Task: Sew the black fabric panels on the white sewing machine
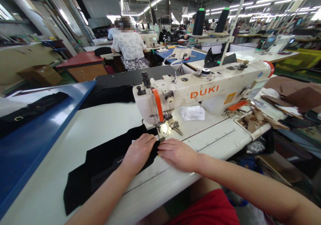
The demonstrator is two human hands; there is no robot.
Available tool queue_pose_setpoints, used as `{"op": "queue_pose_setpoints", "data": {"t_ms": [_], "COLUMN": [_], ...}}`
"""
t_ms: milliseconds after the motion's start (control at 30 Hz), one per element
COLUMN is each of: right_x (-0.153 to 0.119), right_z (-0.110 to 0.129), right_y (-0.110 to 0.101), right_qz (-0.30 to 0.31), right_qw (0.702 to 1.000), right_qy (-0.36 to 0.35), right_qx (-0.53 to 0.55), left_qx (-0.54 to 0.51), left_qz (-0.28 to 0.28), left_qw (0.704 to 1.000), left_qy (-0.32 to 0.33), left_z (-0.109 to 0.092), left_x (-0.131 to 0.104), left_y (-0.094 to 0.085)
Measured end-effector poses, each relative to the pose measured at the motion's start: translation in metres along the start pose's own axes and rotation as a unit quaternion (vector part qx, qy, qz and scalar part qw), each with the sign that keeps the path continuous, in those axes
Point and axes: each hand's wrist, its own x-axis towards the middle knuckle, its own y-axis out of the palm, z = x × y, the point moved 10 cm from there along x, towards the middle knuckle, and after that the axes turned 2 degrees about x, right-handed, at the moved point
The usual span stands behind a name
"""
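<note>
The black fabric [109, 155] lies under my left hand [139, 151] and against my right hand [178, 154]; I can't tell whether either pinches it. With the sewing machine [180, 89] just beyond both, overreaching could injure fingers, and uneven pressure could skew the fabric.

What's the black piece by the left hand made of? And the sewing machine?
The black piece looks like matte fabric, kind unclear: it lies flat and barely shines. The sewing machine is probably glossy painted metal: its rigid white body catches light.
</note>
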Motion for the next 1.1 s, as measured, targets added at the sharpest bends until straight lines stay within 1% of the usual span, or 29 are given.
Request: {"op": "queue_pose_setpoints", "data": {"t_ms": [233,400,467,600,667,800,933,1100], "right_x": [0.000,0.001,0.004,0.014,0.019,0.025,0.025,0.023], "right_z": [-0.001,-0.001,-0.007,-0.030,-0.037,-0.041,-0.041,-0.048], "right_y": [0.000,0.000,-0.002,-0.003,0.000,0.008,0.010,0.008], "right_qz": [0.000,0.008,0.006,0.003,0.017,0.046,0.044,0.035], "right_qw": [1.000,1.000,0.999,0.996,0.995,0.994,0.994,0.992], "right_qy": [0.002,0.004,0.023,0.089,0.097,0.079,0.067,0.068], "right_qx": [0.002,0.017,0.022,-0.005,-0.027,-0.059,-0.077,-0.096], "left_qx": [-0.001,-0.001,0.000,-0.007,-0.016,-0.050,-0.065,-0.059], "left_qz": [-0.015,-0.022,-0.022,-0.024,-0.015,0.012,0.050,0.066], "left_qw": [1.000,1.000,1.000,1.000,1.000,0.997,0.994,0.993], "left_qy": [0.001,0.012,0.016,0.000,-0.016,-0.055,-0.078,-0.078], "left_z": [-0.001,-0.004,-0.005,-0.003,-0.002,0.002,0.002,0.001], "left_x": [0.000,0.000,0.001,-0.001,-0.004,-0.012,-0.017,-0.008], "left_y": [-0.003,-0.003,-0.003,-0.003,-0.002,0.002,0.008,0.013]}}
